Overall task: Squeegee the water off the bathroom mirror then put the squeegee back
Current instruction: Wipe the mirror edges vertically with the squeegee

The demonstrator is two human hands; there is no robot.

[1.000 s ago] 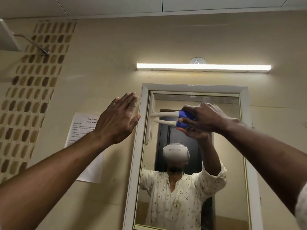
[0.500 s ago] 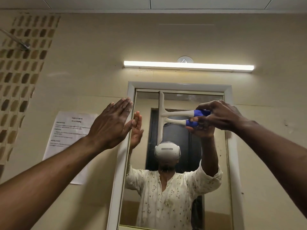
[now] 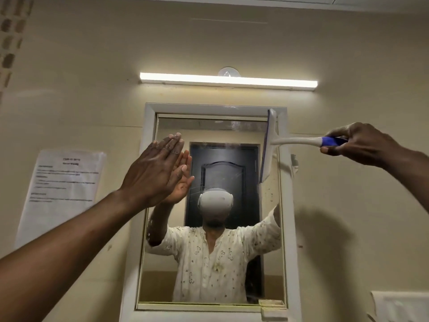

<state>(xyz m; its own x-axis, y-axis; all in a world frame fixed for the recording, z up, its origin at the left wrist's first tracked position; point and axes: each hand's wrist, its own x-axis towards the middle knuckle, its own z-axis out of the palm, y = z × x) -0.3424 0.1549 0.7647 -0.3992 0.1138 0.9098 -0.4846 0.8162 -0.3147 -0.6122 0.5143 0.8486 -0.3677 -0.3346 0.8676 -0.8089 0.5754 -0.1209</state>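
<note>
A white-framed bathroom mirror (image 3: pixel 210 140) hangs on the beige wall and reflects a person in a patterned shirt. My right hand (image 3: pixel 357 142) grips the blue end of a white squeegee (image 3: pixel 269 147). Its blade stands upright against the glass at the mirror's upper right edge, beside the frame. My left hand (image 3: pixel 155 168) is raised flat with fingers together, close to the mirror's upper left area, holding nothing. Faint water streaks show on the glass near the top.
A lit tube lamp (image 3: pixel 228 81) runs above the mirror. A printed paper sheet (image 3: pixel 62 194) is stuck to the wall on the left. Patterned tiles (image 3: pixel 10 31) line the far left. A white fixture (image 3: pixel 399 305) shows at lower right.
The squeegee has swept from the mirror's left edge across the top to its right edge. My left hand shifted right, over the glass. The view has also turned right.
</note>
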